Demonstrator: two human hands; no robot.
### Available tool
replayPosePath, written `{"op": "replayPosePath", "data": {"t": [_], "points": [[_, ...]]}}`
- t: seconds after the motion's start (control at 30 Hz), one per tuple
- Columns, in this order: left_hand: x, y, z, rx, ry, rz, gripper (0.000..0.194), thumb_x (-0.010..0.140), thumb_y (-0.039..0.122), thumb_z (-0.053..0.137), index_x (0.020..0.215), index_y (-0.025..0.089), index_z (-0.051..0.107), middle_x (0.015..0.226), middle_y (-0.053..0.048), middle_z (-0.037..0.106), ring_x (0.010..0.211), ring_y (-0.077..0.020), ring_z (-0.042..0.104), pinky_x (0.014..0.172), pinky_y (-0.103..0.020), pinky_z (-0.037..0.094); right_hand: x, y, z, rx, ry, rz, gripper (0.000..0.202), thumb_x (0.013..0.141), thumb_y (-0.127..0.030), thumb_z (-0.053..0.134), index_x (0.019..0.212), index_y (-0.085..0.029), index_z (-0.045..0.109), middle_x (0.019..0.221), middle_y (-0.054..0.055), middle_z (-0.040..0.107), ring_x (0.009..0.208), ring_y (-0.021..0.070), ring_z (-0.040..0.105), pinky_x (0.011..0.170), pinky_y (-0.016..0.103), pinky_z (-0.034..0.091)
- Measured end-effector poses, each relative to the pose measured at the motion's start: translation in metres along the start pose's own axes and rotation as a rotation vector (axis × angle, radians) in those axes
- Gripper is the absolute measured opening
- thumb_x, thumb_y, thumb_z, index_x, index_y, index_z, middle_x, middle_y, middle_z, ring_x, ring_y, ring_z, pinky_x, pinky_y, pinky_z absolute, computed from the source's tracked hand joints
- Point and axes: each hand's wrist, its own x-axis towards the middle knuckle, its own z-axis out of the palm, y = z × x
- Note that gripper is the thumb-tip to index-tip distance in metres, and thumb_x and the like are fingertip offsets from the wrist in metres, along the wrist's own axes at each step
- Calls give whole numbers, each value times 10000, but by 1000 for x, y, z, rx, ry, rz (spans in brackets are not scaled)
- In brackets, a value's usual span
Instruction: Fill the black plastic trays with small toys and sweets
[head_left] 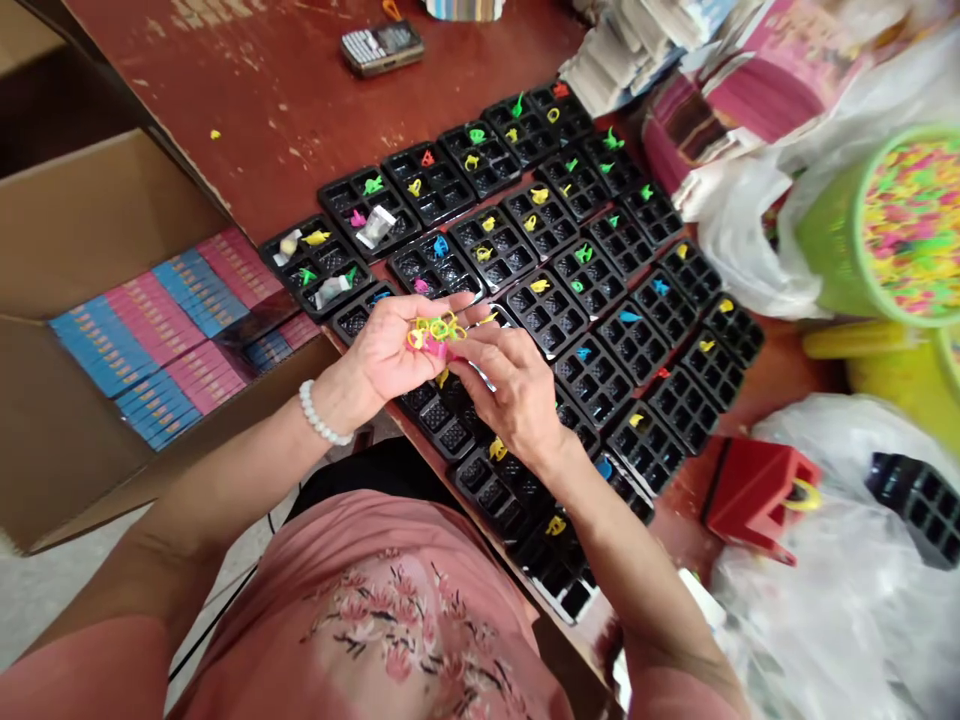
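My left hand (pixel 397 350) is palm up and slightly cupped, with a small heap of yellow, green and pink plastic pieces (pixel 435 335) lying in it. Right beside it, my right hand (pixel 510 390) has thumb and fingers pinched together at the heap's edge; whatever lies between the fingertips is too small to name. Beneath and around both hands are rows of black compartment trays (pixel 592 380), many with small coloured pieces in their compartments. Small clear packets (pixel 376 227) lie in the trays at the left end.
A cardboard box (pixel 67 230) of blue and pink packs stands at left. A phone (pixel 382 47) lies on the red table (pixel 262 90). At right are a green bucket (pixel 832 225) of coloured pieces, a red tape dispenser (pixel 757 495) and plastic bags (pixel 802 600).
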Motion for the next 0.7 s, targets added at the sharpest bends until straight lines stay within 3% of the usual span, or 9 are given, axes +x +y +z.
{"op": "replayPosePath", "data": {"t": [0.1,0.2,0.37,0.47,0.53,0.7], "points": [[-1,-2,2,15,10,3,297,844,-2,485,1051,83,680,1047,-146,759,1061,-281,752,883,-377,639,1,2,-4,110,40,28,94,1011,-246,646,1075,-244,715,1066,54,737,1021,211,692,932,400,584],[-1,3,3,3,68,23,391,847,-26,477,1173,90,660,1062,-131,755,1107,-286,739,990,-446,612,-3,1,-14,186,31,79,67,1016,-266,643,1022,-237,703,1042,49,741,999,202,698,897,383,582],[-2,17,3,-47,150,104,596,845,-46,421,1390,131,582,1160,-116,747,1181,-287,708,1060,-498,571,-26,-3,-13,140,-257,16,133,1033,-289,613,959,-221,700,976,50,751,870,191,659,806,373,541],[-2,19,1,-46,168,91,552,876,-15,443,1390,128,584,1184,-129,744,1199,-308,698,1052,-515,572,-39,-3,-4,14,-333,-43,138,1033,-292,611,966,-218,705,971,51,762,807,196,619,741,378,508],[-1,17,-1,-35,137,53,467,904,28,474,1345,106,609,1174,-146,746,1208,-327,692,1047,-526,571,-41,-4,-1,14,-294,-35,103,1024,-284,629,1014,-218,708,1004,58,762,827,200,632,752,384,523],[5,-1,-4,-50,21,-5,333,919,96,503,1204,70,672,1100,-163,762,1182,-332,704,1068,-516,556,-23,-13,-4,6,-36,7,190,1009,-235,641,1191,-252,691,1140,85,730,1015,233,680,858,409,584]]}}
